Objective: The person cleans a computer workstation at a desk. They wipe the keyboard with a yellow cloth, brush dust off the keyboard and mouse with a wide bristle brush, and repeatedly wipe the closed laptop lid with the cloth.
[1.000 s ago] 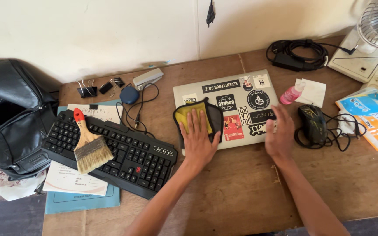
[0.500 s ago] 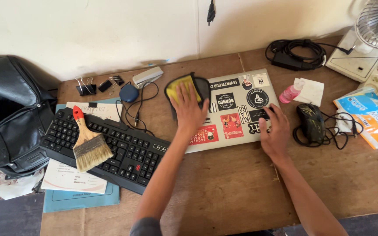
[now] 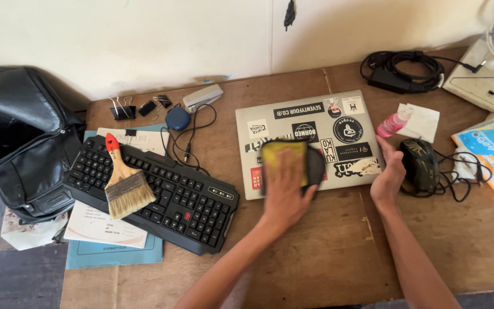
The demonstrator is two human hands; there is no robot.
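A closed silver laptop (image 3: 310,123) covered in stickers lies on the wooden desk (image 3: 315,252). My left hand (image 3: 286,191) presses flat on a yellow and black cloth (image 3: 310,157) at the near middle of the lid. My right hand (image 3: 389,174) rests against the laptop's right near corner, fingers apart, holding nothing. A black mouse (image 3: 421,163) sits just right of that hand.
A black keyboard (image 3: 152,191) with a red-handled paintbrush (image 3: 122,180) on it lies at left over papers. A black bag (image 3: 21,143) stands far left. Binder clips, a stapler (image 3: 202,97), a pink bottle (image 3: 393,123), a coiled charger (image 3: 401,71), packets and a fan base surround the laptop.
My left hand slid the cloth from the lid's far left corner back to its near middle. My right hand shifted from the lid's top to its right edge.
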